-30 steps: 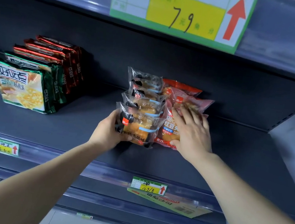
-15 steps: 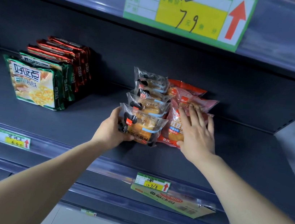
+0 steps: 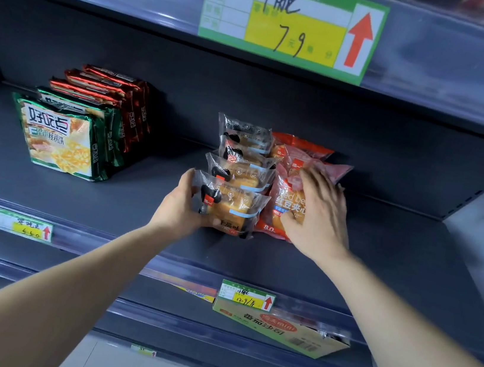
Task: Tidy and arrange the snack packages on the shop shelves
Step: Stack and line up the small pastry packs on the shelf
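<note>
A row of several clear-wrapped bread packs stands front to back in the middle of the dark shelf. My left hand grips the left side of the front clear bread pack, thumb under its lower edge. Right beside them stands a row of red bean bread packs. My right hand lies flat with spread fingers on the front red pack, covering much of it.
At the left stand green biscuit packs with red-brown packs behind them. Price tags sit on the shelf rail, a large one on the rail above. A cardboard box pokes out of the lower shelf.
My right hand has slid slightly to the right on the red packs, with fingers spread wider. My left hand keeps its grip on the front clear pack.
</note>
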